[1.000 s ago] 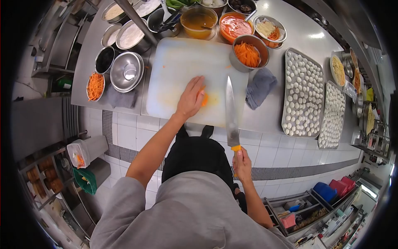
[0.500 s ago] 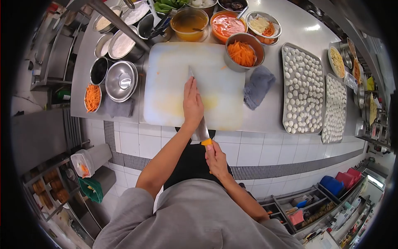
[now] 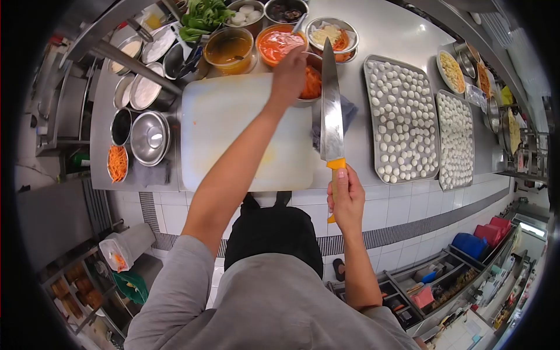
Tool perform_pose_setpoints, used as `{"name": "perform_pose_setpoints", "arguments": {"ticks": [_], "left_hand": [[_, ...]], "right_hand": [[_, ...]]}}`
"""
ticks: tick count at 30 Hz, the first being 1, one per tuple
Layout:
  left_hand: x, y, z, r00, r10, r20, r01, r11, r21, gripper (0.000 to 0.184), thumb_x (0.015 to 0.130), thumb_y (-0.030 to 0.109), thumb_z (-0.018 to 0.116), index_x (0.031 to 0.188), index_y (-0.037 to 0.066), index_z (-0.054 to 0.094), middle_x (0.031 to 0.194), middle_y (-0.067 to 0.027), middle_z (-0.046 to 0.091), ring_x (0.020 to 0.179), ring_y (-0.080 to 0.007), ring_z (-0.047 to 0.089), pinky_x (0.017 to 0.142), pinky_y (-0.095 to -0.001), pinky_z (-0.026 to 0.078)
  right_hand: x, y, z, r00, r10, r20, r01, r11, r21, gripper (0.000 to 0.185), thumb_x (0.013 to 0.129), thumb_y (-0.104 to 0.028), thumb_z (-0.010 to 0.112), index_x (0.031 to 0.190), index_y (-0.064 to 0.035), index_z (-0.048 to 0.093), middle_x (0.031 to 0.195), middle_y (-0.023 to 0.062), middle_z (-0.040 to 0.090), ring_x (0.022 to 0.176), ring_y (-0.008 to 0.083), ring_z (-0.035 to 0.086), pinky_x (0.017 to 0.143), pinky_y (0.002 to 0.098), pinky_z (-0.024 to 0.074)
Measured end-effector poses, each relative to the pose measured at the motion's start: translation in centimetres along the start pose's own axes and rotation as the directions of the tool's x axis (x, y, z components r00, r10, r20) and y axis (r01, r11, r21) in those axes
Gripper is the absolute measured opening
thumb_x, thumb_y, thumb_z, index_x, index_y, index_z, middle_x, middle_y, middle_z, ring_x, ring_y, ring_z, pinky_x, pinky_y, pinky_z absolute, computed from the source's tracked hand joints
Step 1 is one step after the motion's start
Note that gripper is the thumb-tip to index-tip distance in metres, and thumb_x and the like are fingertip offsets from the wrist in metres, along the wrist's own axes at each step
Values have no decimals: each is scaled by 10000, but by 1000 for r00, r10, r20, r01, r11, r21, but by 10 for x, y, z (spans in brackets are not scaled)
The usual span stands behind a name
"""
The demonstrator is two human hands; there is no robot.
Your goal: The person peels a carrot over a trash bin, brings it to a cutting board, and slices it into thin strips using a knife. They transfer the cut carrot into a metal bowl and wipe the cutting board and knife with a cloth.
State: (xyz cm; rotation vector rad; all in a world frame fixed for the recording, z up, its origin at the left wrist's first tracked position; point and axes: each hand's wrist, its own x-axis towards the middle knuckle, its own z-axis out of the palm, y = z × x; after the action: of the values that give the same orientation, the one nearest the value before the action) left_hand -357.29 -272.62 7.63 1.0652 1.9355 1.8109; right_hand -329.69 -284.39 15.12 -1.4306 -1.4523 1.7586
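Observation:
My right hand [image 3: 348, 201] is wrapped round the yellow handle of a large kitchen knife [image 3: 332, 111], its broad blade pointing up and away from me. My left hand [image 3: 289, 74] is at the left rim of a steel bowl of shredded carrot [image 3: 312, 83], covering part of it; blur hides how its fingers are set. Under my left forearm lies a white cutting board [image 3: 227, 128] with faint yellow stains and a few orange specks. A grey cloth [image 3: 348, 112] sits behind the blade.
Two trays of small white balls [image 3: 402, 122] stand to the right. Behind the board are a bowl of brown liquid [image 3: 224, 49], a tub of red sauce [image 3: 274, 44] and leafy greens [image 3: 204, 17]. Stacked steel bowls [image 3: 149, 137] and more shredded carrot [image 3: 118, 163] are at left.
My left hand has left the blade over the board and moved up and right to the carrot bowl. My right hand has raised the knife and carried it right, off the board.

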Motion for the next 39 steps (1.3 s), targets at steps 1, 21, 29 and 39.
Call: {"name": "perform_pose_setpoints", "arguments": {"ticks": [1, 21, 29, 39], "left_hand": [[3, -2, -6, 995, -98, 6, 98, 988, -117, 269, 931, 107, 604, 1158, -28, 655, 1030, -165, 718, 912, -289, 704, 909, -381, 526], [30, 7, -26, 824, -149, 547, -331, 657, 677, 132, 824, 77, 630, 894, 6, 716, 922, -200, 717, 893, -346, 698, 795, -429, 549], [38, 18, -36, 817, -164, 552, -242, 773, 586, 163, 849, 104, 631, 962, 9, 701, 910, -180, 721, 874, -335, 705, 770, -408, 551], [7, 51, -69, 881, 106, 462, -332, 834, 442, 218, 902, 166, 666, 1041, 3, 707, 924, -113, 727, 829, -241, 684, 761, -345, 537]], "right_hand": [[1, 1, -6, 1000, -1, -1, 1, 1000, -11, 401, 1071, -334, 495, 1302, -19, 583, 701, -6, 537, 497, 37, 438, 441, 215, 364], [-78, 106, -109, 994, -75, 83, 110, 796, -596, 301, 1014, -229, 573, 1253, -50, 615, 817, 144, 680, 634, 288, 657, 575, 346, 499], [-18, 101, -12, 808, -485, 335, 541, 383, -749, 366, 879, -325, 745, 1201, -172, 661, 804, 47, 572, 675, 243, 627, 602, 379, 522], [92, 61, 45, 548, -663, 510, 774, 171, -610, 311, 882, -192, 678, 1186, -130, 672, 850, 62, 576, 754, 246, 623, 663, 402, 532]]}}
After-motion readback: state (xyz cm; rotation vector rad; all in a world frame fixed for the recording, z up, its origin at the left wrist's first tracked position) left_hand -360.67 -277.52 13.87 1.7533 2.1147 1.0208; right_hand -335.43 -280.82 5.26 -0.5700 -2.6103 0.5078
